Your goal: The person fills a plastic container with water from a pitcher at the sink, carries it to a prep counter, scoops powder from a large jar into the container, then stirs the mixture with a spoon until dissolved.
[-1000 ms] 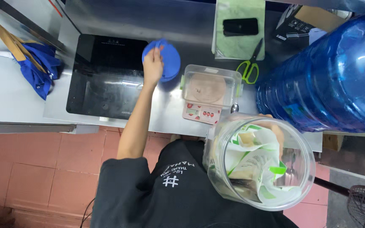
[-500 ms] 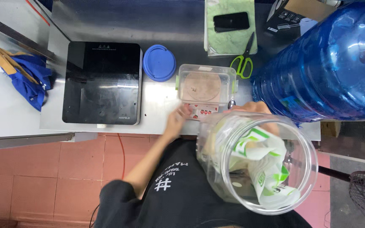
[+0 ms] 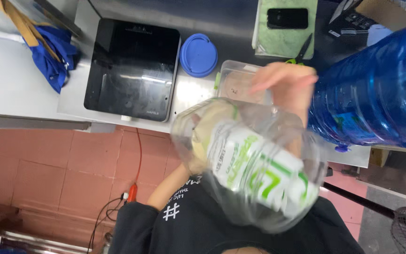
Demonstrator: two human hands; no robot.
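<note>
A clear plastic jar [image 3: 254,164] fills the middle of the view, tipped on its side and blurred, with white and green packets [image 3: 254,167] packed inside it. It is held up in front of the person's dark shirt [image 3: 203,226], off the counter [image 3: 193,96].

The left hand [image 3: 202,141] shows through the jar's wall at its left side, wrapped around or pressed against the plastic; its fingers are too smeared to tell whether they are spread or pressed together. The right hand [image 3: 285,84] sits at the jar's upper edge, its fingers loosely bent and pointing left, touching the rim as far as the blur lets one judge; how tightly it grips cannot be told.

Just behind the right hand lies a clear plastic box [image 3: 238,82] with a pale brown filling, standing on the counter. Left of that box, beyond both hands, rests a round blue lid [image 3: 198,54], and further left a flat black cooktop [image 3: 132,68]. To the right of the right hand, close by, lies a large blue water bottle [image 3: 377,89]. Farther off, above that hand, a black phone [image 3: 287,18] lies on a green cloth [image 3: 287,40], with scissors [image 3: 302,51] at the cloth's lower edge. At the far left hangs a blue cloth [image 3: 52,59].
</note>
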